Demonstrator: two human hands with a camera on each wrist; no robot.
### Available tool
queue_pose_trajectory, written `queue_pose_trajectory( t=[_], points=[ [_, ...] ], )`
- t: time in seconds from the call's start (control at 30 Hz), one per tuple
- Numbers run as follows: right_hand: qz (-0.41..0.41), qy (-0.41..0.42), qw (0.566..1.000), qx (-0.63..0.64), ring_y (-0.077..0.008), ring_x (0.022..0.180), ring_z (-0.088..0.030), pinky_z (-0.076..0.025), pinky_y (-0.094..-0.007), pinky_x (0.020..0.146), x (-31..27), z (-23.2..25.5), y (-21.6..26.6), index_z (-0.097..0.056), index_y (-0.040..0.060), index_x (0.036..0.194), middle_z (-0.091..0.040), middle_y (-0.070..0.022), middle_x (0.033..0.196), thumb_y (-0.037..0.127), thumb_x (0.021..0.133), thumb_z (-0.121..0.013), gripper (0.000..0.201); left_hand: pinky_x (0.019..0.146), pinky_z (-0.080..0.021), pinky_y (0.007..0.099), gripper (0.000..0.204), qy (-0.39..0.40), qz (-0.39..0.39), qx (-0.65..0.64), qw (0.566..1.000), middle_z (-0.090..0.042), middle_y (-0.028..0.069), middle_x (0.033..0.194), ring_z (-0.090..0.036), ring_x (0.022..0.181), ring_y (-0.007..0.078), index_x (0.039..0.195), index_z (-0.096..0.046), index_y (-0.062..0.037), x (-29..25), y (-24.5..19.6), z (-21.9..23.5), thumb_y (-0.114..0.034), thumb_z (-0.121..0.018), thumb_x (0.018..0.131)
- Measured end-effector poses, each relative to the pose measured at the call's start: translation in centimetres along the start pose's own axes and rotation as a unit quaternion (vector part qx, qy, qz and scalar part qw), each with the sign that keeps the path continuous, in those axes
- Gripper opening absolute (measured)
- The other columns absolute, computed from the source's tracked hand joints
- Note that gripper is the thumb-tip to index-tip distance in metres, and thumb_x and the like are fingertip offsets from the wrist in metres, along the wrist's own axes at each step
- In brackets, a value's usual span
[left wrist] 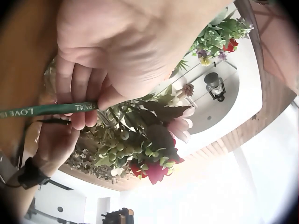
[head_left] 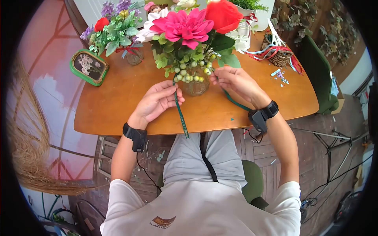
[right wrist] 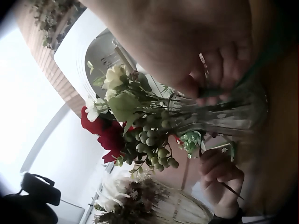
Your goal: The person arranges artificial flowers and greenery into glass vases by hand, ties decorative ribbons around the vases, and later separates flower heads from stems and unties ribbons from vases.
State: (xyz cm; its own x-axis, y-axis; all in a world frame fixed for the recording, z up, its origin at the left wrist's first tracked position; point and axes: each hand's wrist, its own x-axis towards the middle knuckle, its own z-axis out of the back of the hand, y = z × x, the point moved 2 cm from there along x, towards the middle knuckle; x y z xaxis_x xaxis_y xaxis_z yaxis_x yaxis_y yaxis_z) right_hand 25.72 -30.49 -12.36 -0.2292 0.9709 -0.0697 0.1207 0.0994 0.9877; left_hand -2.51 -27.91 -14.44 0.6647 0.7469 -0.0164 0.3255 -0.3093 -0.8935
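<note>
A clear glass vase point(head_left: 195, 88) stands on the wooden table in front of me, filled with a big pink flower point(head_left: 185, 26), a red rose point(head_left: 227, 16) and green berries point(head_left: 190, 76). Thumb and fingertips of my left hand point(head_left: 158, 101) pinch a dark green ribbon point(head_left: 182, 118) printed with pale letters, its cut end hanging past the table edge. On the vase's other side, my right hand point(head_left: 241, 84) pinches the other length of green ribbon point(head_left: 235, 101), which trails under the wrist. Behind the vase neck, the ribbon is hidden.
Left of the vase are a green oval picture frame point(head_left: 87, 67) and a small glass jar point(head_left: 134, 57) of purple and red flowers. A wicker basket point(head_left: 280, 56) with loose ribbons stands at the back right, near small scraps point(head_left: 280, 77). A green chair point(head_left: 315, 74) stands beyond the table's right edge.
</note>
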Motion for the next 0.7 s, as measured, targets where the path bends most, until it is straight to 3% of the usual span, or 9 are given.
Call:
queue_pose_trajectory(
  t=[0.1,0.23,0.27,0.37,0.43,0.5,0.53,0.6,0.7],
  points=[
    [0.016,-0.003,0.999,-0.038,-0.0079,0.093,-0.064,-0.05,-0.0227,0.084,0.8,0.8,0.2,-0.069,0.0002,0.114,-0.07,-0.0037,0.108,0.029,0.102,-0.06,0.033,0.086,-0.056,0.032,0.018,0.006,-0.006,0.099,0.995,-0.07,0.0084,0.1,-0.07,0.093,0.019,0.115,-0.06,-0.0051,-0.7,-0.8,2.5,-0.016,-0.06,0.101],
    [0.028,0.026,0.998,-0.05,-0.0102,0.091,-0.063,-0.051,-0.0251,0.085,2.5,2.0,0.4,-0.065,0.0,0.119,-0.066,-0.0035,0.1,0.027,0.104,-0.055,0.032,0.087,-0.054,0.0288,0.027,-0.049,0.008,0.238,0.97,-0.07,0.007,0.099,-0.069,0.094,0.0152,0.121,-0.06,-0.0026,-1.1,-2.7,4.0,-0.019,-0.063,0.1],
    [0.034,0.027,0.999,-0.03,-0.0108,0.083,-0.06,-0.05,-0.0265,0.08,2.7,2.0,0.5,-0.062,0.0025,0.116,-0.06,-0.0006,0.09,0.025,0.104,-0.054,0.027,0.084,-0.053,0.0259,0.034,-0.061,0.008,0.235,0.97,-0.069,0.0046,0.096,-0.067,0.089,0.0123,0.128,-0.059,-0.0008,-0.9,-2.9,4.2,-0.02,-0.063,0.1],
    [0.041,0.043,0.998,-0.003,-0.0115,0.077,-0.056,-0.048,-0.0274,0.075,4.3,2.7,0.5,-0.061,0.0053,0.11,-0.057,0.0006,0.085,0.023,0.104,-0.055,0.02,0.081,-0.053,0.0261,0.034,-0.057,0.031,0.266,0.962,-0.065,0.0007,0.092,-0.063,0.082,0.0103,0.13,-0.057,-0.0009,0.3,-3.7,5.4,-0.018,-0.062,0.1],
    [0.044,0.039,0.998,-0.004,-0.0127,0.075,-0.053,-0.047,-0.0286,0.073,5.2,2.7,0.4,-0.059,0.0076,0.109,-0.055,0.0009,0.086,0.023,0.103,-0.055,0.017,0.079,-0.052,0.0255,0.037,-0.067,0.022,0.295,0.953,-0.062,-0.0008,0.091,-0.059,0.082,0.0078,0.132,-0.057,0.0015,1.2,-3.7,6.0,-0.018,-0.061,0.1],
    [0.082,0.001,0.996,0.025,-0.0137,0.076,-0.054,-0.047,-0.0305,0.074,5.3,2.3,0.4,-0.061,0.0085,0.112,-0.055,-0.0001,0.091,0.023,0.103,-0.057,0.018,0.08,-0.051,0.0254,0.04,-0.089,0.018,0.411,0.907,-0.068,0.0057,0.096,-0.063,0.089,0.0121,0.129,-0.061,0.003,2.4,-3.1,7.1,-0.023,-0.064,0.099],
    [0.09,0.029,0.995,0.034,-0.0161,0.08,-0.057,-0.05,-0.0343,0.075,5.9,2.6,0.4,-0.061,0.0094,0.116,-0.055,-0.0006,0.096,0.023,0.102,-0.058,0.02,0.08,-0.051,0.0254,0.04,-0.091,0.013,0.407,0.909,-0.068,0.0057,0.096,-0.063,0.089,0.0121,0.129,-0.061,0.003,3.2,-2.6,7.6,-0.023,-0.064,0.099],
    [0.078,0.032,0.994,0.062,-0.0177,0.082,-0.059,-0.051,-0.0357,0.075,7.2,4.1,-0.3,-0.062,0.009,0.117,-0.056,-0.0009,0.097,0.022,0.102,-0.058,0.02,0.086,-0.051,0.0287,0.038,-0.087,-0.156,0.511,0.841,-0.071,0.0105,0.108,-0.064,0.098,0.0157,0.128,-0.063,0.0026,4.7,-2.2,7.7,-0.023,-0.063,0.099],
    [0.057,-0.006,0.993,0.099,-0.0216,0.087,-0.062,-0.054,-0.0384,0.077,9.0,5.6,-1.6,-0.062,0.0085,0.117,-0.06,-0.0022,0.104,0.02,0.101,-0.058,0.02,0.093,-0.049,0.0308,0.038,-0.042,-0.192,0.483,0.853,-0.07,0.0128,0.119,-0.063,0.107,0.0176,0.13,-0.061,0.0016,5.9,-3.9,4.7,-0.022,-0.062,0.1]
  ],
)
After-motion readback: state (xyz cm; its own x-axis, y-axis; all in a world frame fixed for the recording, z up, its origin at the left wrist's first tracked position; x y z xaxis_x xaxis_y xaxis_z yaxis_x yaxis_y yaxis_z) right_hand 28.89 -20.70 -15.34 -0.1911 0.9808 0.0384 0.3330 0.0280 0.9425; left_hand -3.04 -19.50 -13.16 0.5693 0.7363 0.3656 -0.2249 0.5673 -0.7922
